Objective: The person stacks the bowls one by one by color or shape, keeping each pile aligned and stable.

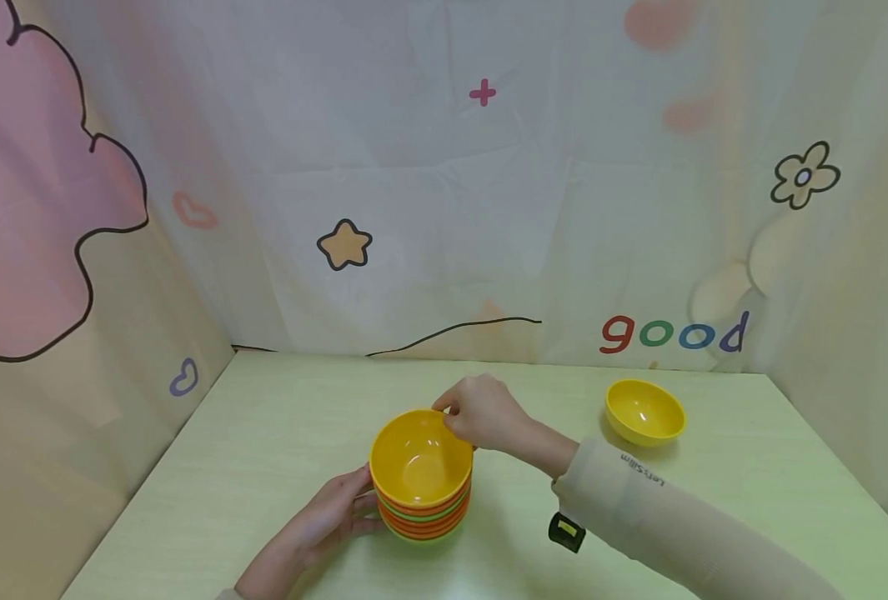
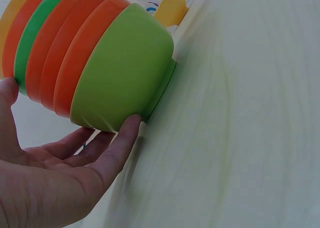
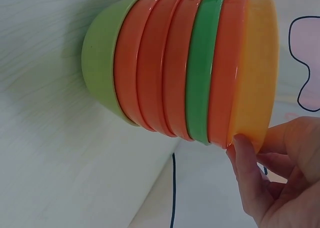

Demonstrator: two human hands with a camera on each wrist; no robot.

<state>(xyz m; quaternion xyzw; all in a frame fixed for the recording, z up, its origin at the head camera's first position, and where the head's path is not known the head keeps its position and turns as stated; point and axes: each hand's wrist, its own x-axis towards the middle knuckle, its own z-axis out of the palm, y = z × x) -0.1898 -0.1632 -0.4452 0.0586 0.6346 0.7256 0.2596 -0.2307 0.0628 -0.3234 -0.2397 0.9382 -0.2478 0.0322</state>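
Note:
A stack of nested bowls (image 1: 424, 527) stands on the table, with a yellow bowl (image 1: 413, 454) on top. Below it are orange bowls (image 3: 150, 63), a darker green bowl (image 3: 202, 68) and, at the bottom, a light green bowl (image 2: 122, 68). My right hand (image 1: 483, 410) pinches the yellow bowl's far right rim between thumb and fingers. My left hand (image 1: 336, 510) touches the stack's left side, its thumb high near the upper bowls and its fingertips against the light green bowl. The yellow bowl's interior holds nothing.
Another yellow bowl (image 1: 644, 414) sits apart at the back right of the pale green table (image 1: 263, 425). A printed cloth backdrop (image 1: 413, 183) hangs behind the table and along its sides. A small dark device (image 1: 566, 532) hangs under the right sleeve.

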